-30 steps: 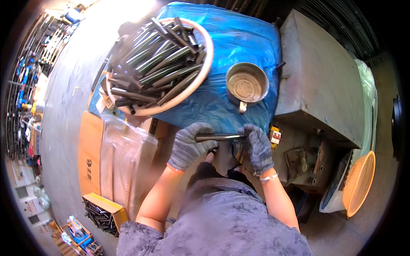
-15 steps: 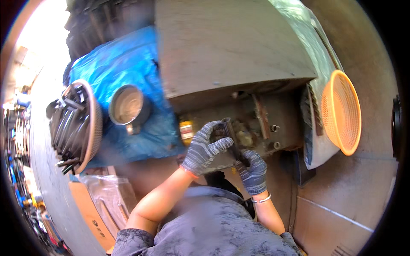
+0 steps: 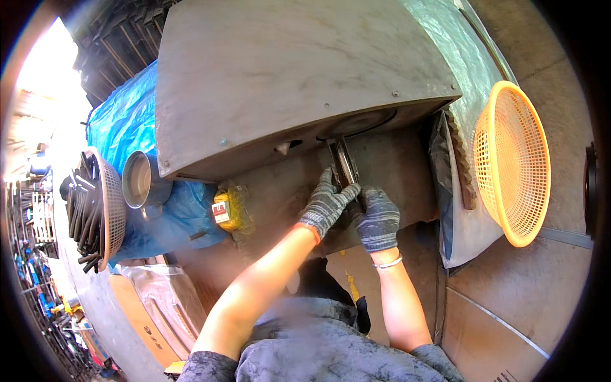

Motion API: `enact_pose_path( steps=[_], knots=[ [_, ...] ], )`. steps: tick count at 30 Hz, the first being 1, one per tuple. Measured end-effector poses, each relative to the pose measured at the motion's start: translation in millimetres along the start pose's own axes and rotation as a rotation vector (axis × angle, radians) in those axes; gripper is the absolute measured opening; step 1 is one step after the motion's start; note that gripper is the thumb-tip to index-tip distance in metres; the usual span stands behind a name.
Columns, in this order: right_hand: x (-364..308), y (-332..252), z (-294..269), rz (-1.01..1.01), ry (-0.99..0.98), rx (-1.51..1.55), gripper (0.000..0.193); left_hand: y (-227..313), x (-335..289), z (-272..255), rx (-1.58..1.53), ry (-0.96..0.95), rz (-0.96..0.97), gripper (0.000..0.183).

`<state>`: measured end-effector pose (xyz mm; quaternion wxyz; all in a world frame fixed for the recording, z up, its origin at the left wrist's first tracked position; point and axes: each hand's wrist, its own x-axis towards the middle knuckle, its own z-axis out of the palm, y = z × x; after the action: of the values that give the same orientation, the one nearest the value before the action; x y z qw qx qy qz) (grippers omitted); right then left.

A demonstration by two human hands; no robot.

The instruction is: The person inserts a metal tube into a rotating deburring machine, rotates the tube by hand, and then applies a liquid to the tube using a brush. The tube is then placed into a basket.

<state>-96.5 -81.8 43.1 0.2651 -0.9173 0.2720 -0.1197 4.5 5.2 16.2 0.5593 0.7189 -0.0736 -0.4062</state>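
Both my hands wear grey striped knit gloves and meet at the front of a grey metal housing [image 3: 299, 63]. A long, narrow metal piece [image 3: 344, 162], dark with shiny edges, points away from me. Its far end lies near the rim of a dark round disc [image 3: 359, 123] under the housing's front edge. My left hand [image 3: 328, 205] is closed on its left side, thumb across the top. My right hand [image 3: 377, 219] is closed round its near end, which the glove partly hides. The exact kind of piece cannot be made out.
Left, a basket [image 3: 112, 210] holds several black rod-like pieces. Beside it, a metal mug [image 3: 136, 180] stands on blue plastic sheeting [image 3: 127, 124]. A yellow packet [image 3: 237, 209] lies by the recess. An orange mesh basket [image 3: 514, 162] and a ridged strip [image 3: 463, 159] are at right.
Both hands have moved away from me with the metal piece, bringing its far end under the housing's front edge. The head view has shifted, so the mug and packet appear farther left.
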Motion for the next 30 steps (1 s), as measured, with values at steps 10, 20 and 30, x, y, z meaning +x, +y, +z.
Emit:
enact_pose_path(
  steps=[10,20,30],
  knots=[
    [1.3,30.6,-2.4,-0.227,0.015,0.000,0.028,-9.7,15.4,12.6,-0.025,0.049,0.086,0.041],
    [8.0,32.3,0.8,-0.230,0.036,0.066,0.029,-18.9,20.9,10.2,-0.059,0.004,0.060,0.037],
    [13.8,39.4,3.8,-0.218,0.081,0.084,0.039,-22.1,22.6,13.3,-0.156,0.003,0.086,0.035]
  ],
)
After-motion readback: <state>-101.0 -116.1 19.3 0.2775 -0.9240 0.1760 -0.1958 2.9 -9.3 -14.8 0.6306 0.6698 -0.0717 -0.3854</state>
